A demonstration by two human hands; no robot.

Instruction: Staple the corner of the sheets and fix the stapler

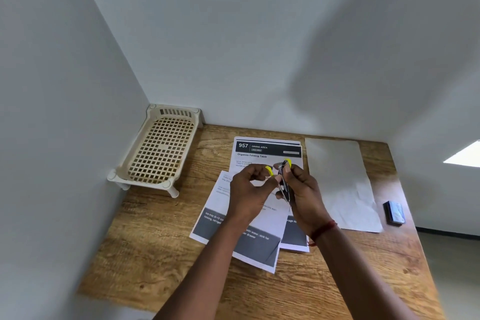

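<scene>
Both hands are raised over printed sheets lying on a wooden table. My right hand grips a small metal stapler with yellow parts, held upright and opened. My left hand pinches at the stapler's side with thumb and fingertips, a yellow piece showing by its fingers. A second printed sheet lies skewed under my wrists. The stapler's lower end is hidden by my fingers.
A cream plastic mesh tray on short legs stands in the back left corner against the walls. A blank white sheet lies to the right. A small dark box sits near the table's right edge.
</scene>
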